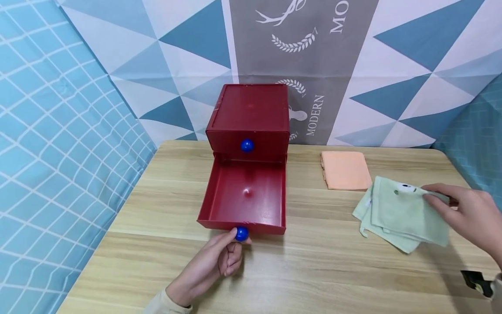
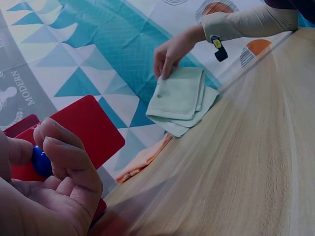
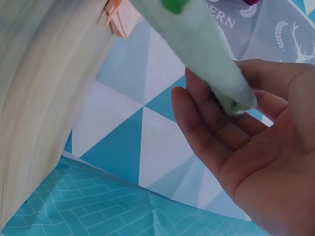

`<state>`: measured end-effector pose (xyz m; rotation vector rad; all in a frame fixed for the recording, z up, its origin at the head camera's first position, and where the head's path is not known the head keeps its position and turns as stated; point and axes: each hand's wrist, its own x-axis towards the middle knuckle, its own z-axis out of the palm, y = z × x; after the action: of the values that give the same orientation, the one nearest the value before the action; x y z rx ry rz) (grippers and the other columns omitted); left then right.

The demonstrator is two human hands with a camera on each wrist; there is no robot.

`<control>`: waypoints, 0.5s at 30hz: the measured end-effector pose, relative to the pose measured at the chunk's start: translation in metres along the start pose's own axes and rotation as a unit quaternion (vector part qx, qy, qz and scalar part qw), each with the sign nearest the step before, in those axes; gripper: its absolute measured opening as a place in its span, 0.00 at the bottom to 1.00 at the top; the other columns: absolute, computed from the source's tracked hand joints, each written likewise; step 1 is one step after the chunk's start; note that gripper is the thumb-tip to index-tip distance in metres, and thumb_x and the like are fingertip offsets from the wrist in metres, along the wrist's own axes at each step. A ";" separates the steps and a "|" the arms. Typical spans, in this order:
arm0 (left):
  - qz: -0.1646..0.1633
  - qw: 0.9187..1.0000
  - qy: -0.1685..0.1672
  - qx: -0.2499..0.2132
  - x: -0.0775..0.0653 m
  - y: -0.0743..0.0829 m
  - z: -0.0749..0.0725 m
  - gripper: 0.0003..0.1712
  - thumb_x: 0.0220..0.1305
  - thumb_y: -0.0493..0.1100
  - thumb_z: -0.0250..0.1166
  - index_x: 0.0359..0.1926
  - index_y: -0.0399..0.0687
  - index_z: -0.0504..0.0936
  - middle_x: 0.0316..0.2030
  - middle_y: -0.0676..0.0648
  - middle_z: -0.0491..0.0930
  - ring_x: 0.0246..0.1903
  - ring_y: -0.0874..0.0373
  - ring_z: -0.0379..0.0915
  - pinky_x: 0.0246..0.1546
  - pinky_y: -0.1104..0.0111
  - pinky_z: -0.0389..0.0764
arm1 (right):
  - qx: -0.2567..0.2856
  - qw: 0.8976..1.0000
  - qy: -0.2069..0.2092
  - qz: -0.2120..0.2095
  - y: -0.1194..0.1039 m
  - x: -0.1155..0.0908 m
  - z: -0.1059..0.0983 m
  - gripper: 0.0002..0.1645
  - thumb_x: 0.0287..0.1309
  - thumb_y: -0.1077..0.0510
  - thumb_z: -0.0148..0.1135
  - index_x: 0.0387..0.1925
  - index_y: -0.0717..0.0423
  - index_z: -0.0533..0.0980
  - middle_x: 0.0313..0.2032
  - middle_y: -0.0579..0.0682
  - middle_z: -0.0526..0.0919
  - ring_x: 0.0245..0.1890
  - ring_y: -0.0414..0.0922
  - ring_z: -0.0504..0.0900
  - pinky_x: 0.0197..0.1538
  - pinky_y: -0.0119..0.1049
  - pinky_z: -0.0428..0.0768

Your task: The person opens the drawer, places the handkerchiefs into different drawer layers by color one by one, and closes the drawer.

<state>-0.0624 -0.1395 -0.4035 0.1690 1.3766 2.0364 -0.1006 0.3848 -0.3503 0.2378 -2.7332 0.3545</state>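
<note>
A small red drawer cabinet (image 1: pixel 251 107) stands at the back of the table with its lower drawer (image 1: pixel 251 196) pulled out, bare inside. My left hand (image 1: pixel 213 266) pinches that drawer's blue knob (image 1: pixel 242 234) between thumb and fingers; the left wrist view shows the same knob (image 2: pixel 42 161) up close. On the right, my right hand (image 1: pixel 468 211) grips one corner of a folded light green towel (image 1: pixel 408 213), which has a small face pattern. The towel's held side is raised, and more green cloth (image 1: pixel 398 242) shows beneath it. In the right wrist view, thumb and fingers pinch the towel's end (image 3: pixel 226 88).
A folded orange towel (image 1: pixel 346 171) lies on the wooden table (image 1: pixel 313 270) between the cabinet and the green cloth. The upper drawer, with its own blue knob (image 1: pixel 247 145), is closed. Patterned cloth walls (image 1: pixel 196 48) border the table behind and at the sides.
</note>
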 end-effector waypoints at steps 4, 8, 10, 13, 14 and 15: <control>0.001 1.000 0.000 0.004 0.001 -0.001 0.000 0.32 0.78 0.58 0.46 0.58 0.31 0.72 0.22 0.54 0.66 0.20 0.63 0.64 0.22 0.75 0.67 | -0.001 1.000 0.021 -0.001 -0.002 -0.002 -0.004 0.10 0.57 0.67 0.67 0.41 0.69 0.82 0.28 0.67 0.84 0.19 0.55 0.80 0.18 0.31 0.69; -0.001 1.000 0.003 0.009 0.001 -0.001 0.001 0.32 0.78 0.58 0.46 0.58 0.30 0.72 0.22 0.54 0.66 0.20 0.62 0.63 0.22 0.75 0.67 | -0.005 0.999 0.034 0.005 -0.009 -0.003 -0.009 0.11 0.61 0.63 0.66 0.42 0.68 0.82 0.26 0.65 0.83 0.17 0.43 0.74 0.16 0.31 0.62; -0.001 1.000 0.002 0.013 0.001 -0.001 0.001 0.32 0.79 0.58 0.46 0.59 0.30 0.72 0.22 0.54 0.66 0.20 0.62 0.63 0.23 0.75 0.67 | -0.001 0.999 0.045 0.001 -0.014 -0.003 -0.011 0.11 0.62 0.62 0.66 0.43 0.67 0.82 0.24 0.62 0.82 0.15 0.36 0.68 0.15 0.30 0.58; 0.002 1.000 0.001 0.023 0.002 -0.001 0.001 0.33 0.79 0.57 0.45 0.60 0.28 0.71 0.21 0.54 0.65 0.20 0.62 0.63 0.23 0.75 0.67 | 0.008 0.998 0.064 -0.012 -0.020 -0.003 -0.013 0.10 0.62 0.63 0.66 0.42 0.66 0.82 0.23 0.59 0.81 0.16 0.30 0.62 0.15 0.29 0.55; 0.002 1.000 0.001 0.026 0.002 -0.002 0.002 0.33 0.79 0.57 0.45 0.61 0.28 0.71 0.21 0.54 0.65 0.20 0.62 0.63 0.23 0.75 0.67 | 0.011 0.998 0.068 -0.015 -0.022 -0.003 -0.013 0.10 0.61 0.63 0.66 0.42 0.66 0.82 0.23 0.58 0.81 0.16 0.29 0.61 0.15 0.29 0.54; 0.004 1.000 0.000 0.029 0.002 -0.002 0.002 0.33 0.79 0.56 0.45 0.61 0.28 0.71 0.21 0.54 0.66 0.20 0.62 0.63 0.23 0.75 0.67 | 0.013 0.997 0.071 -0.018 -0.024 -0.004 -0.014 0.10 0.61 0.64 0.66 0.42 0.66 0.82 0.23 0.59 0.81 0.17 0.28 0.61 0.15 0.29 0.54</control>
<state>-0.0622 -0.1359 -0.4048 0.2016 1.4379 2.0041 -0.0873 0.3661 -0.3344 0.2579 -2.5834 0.3821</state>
